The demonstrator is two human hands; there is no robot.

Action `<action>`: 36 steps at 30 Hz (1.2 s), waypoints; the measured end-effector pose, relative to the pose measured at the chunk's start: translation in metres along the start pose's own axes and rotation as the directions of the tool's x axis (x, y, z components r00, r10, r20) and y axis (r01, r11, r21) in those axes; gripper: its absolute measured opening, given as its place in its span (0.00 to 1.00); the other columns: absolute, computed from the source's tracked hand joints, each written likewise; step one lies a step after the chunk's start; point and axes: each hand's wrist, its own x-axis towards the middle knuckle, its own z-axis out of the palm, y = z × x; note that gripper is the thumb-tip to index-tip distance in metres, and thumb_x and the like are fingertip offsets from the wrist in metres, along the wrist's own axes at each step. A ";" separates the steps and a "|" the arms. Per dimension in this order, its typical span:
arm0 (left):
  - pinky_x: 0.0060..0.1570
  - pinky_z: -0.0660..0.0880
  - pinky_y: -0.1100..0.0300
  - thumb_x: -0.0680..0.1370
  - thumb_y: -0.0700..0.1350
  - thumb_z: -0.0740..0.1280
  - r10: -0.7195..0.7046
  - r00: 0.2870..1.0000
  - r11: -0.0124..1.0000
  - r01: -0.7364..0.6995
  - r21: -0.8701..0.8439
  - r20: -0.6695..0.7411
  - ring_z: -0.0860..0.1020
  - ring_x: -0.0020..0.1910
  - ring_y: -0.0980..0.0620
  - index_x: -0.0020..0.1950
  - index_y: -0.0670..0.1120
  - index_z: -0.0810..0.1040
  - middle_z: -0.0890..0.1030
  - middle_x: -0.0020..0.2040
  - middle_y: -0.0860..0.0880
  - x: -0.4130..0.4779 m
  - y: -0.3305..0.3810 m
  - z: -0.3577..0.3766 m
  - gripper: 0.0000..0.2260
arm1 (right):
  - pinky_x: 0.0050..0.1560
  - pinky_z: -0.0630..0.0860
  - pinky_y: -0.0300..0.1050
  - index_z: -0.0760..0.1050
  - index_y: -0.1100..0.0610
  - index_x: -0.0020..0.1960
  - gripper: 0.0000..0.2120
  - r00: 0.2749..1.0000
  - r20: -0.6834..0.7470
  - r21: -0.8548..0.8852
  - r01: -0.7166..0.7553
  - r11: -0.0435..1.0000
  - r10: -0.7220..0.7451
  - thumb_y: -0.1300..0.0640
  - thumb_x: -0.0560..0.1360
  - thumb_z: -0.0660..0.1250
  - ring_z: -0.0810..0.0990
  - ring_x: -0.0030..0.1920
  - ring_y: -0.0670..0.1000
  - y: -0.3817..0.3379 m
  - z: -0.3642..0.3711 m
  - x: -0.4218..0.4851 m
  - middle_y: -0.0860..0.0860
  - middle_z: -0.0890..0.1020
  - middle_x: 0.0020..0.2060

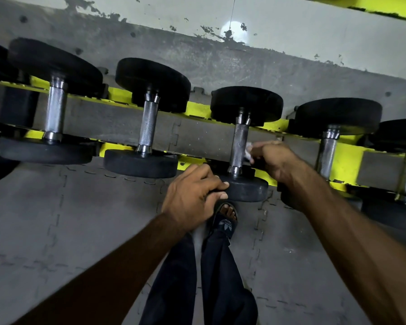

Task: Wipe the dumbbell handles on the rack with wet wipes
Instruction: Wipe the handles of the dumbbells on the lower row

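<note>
Several black dumbbells with knurled steel handles lie across a yellow rack [345, 160]. The middle dumbbell's handle [239, 146] runs between its far head [246, 104] and near head [246, 190]. My left hand [192, 198] grips the left edge of that near head. My right hand [271, 156] pinches a white wet wipe [248, 151] just to the right of the handle, close against it. Most of the wipe is hidden inside my fingers.
Neighbouring dumbbells sit left [148, 127] and right [328, 146] of the middle one, with more at both ends. Grey interlocking floor mats [80, 219] lie below. My sandalled foot [225, 219] stands under the rack edge. A worn grey wall [197, 55] is behind.
</note>
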 end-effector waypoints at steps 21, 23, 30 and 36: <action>0.38 0.75 0.51 0.74 0.56 0.68 -0.011 1.000 1.000 0.010 0.011 0.020 0.73 0.45 0.52 0.47 0.49 0.84 0.75 0.43 0.54 0.003 0.003 -0.002 0.12 | 0.52 0.76 0.49 0.85 0.61 0.48 0.09 0.183 0.816 -0.428 0.829 -0.360 -0.549 0.66 0.68 0.72 0.82 0.48 0.58 0.004 -0.001 -0.011 0.55 0.86 0.47; 0.38 0.76 0.51 0.74 0.54 0.71 -0.012 1.000 1.000 0.012 0.015 0.017 0.73 0.45 0.52 0.47 0.49 0.84 0.75 0.42 0.54 0.004 0.003 -0.003 0.10 | 0.51 0.78 0.51 0.84 0.62 0.50 0.13 0.220 0.827 -0.471 0.774 -0.423 -0.518 0.68 0.67 0.73 0.82 0.49 0.60 -0.008 -0.002 -0.008 0.56 0.85 0.48; 0.39 0.76 0.53 0.74 0.56 0.68 -0.019 1.000 1.000 0.019 0.018 -0.003 0.72 0.45 0.52 0.46 0.49 0.84 0.75 0.42 0.54 0.003 0.003 -0.001 0.12 | 0.53 0.78 0.52 0.82 0.58 0.54 0.13 0.487 0.781 -0.620 0.679 -0.394 -0.391 0.59 0.69 0.71 0.77 0.54 0.58 -0.010 0.005 -0.027 0.54 0.79 0.52; 0.37 0.75 0.52 0.75 0.55 0.67 -0.018 1.000 1.000 0.018 0.017 -0.007 0.72 0.45 0.52 0.46 0.48 0.83 0.74 0.42 0.53 0.001 0.003 0.001 0.12 | 0.49 0.77 0.48 0.81 0.58 0.49 0.11 0.612 0.653 -0.750 0.438 -0.496 -0.446 0.65 0.69 0.66 0.79 0.54 0.59 -0.035 0.036 -0.029 0.54 0.82 0.48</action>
